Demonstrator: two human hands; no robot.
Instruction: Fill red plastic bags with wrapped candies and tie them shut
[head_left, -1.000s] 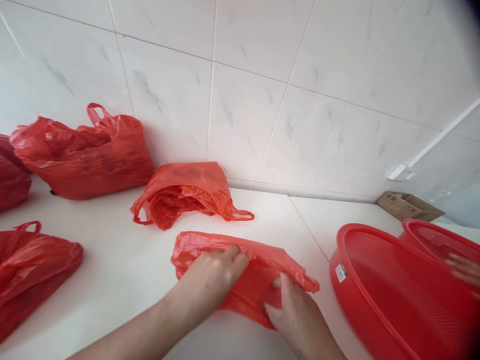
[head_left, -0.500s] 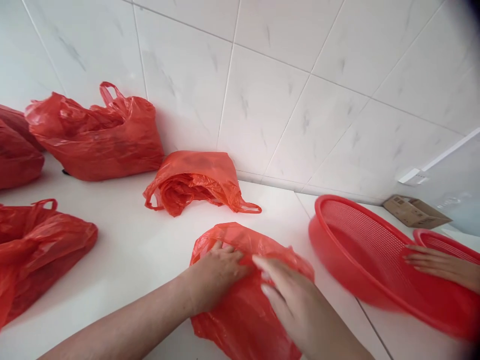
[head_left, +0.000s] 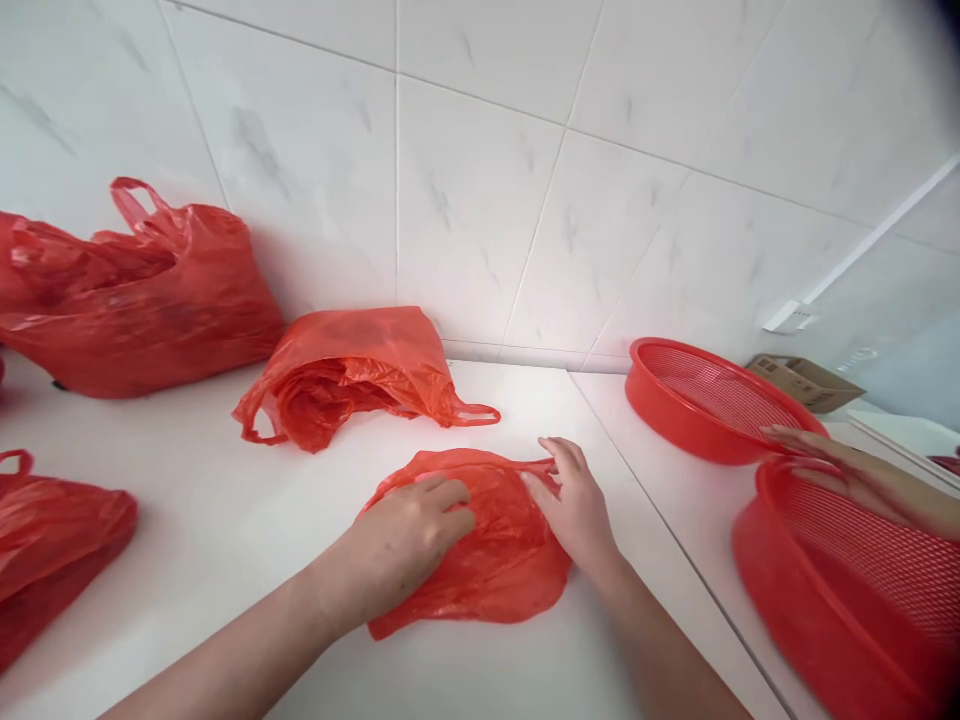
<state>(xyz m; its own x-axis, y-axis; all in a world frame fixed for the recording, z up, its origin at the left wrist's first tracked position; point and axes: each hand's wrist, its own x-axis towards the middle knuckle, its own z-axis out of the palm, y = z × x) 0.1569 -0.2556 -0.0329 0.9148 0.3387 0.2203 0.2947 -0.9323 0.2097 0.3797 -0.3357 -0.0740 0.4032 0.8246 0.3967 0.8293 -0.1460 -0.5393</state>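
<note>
A thin red plastic bag (head_left: 495, 540) lies crumpled and nearly flat on the white table in front of me. My left hand (head_left: 409, 535) is on its left part, fingers curled down against the plastic; what the fingertips pinch is partly hidden beneath the hand. At the bag's upper right edge, my right hand (head_left: 577, 500) has the film between thumb and fingers. Just behind sits another red plastic bag (head_left: 367, 350), slumped on its side with its mouth towards me and loop handles at both ends.
A full red bag (head_left: 150, 310) leans by the tiled wall, and another red bag (head_left: 60, 560) lies at the left edge. To the right are two red mesh baskets (head_left: 780, 590) (head_left: 690, 430), with another person's hand (head_left: 847, 470) over them. A cardboard box (head_left: 806, 380) stands behind.
The bag before me has become flatter and smaller, and my right hand has moved to its far right edge. At right, the baskets have come apart, one now farther back. My view has shifted rightward.
</note>
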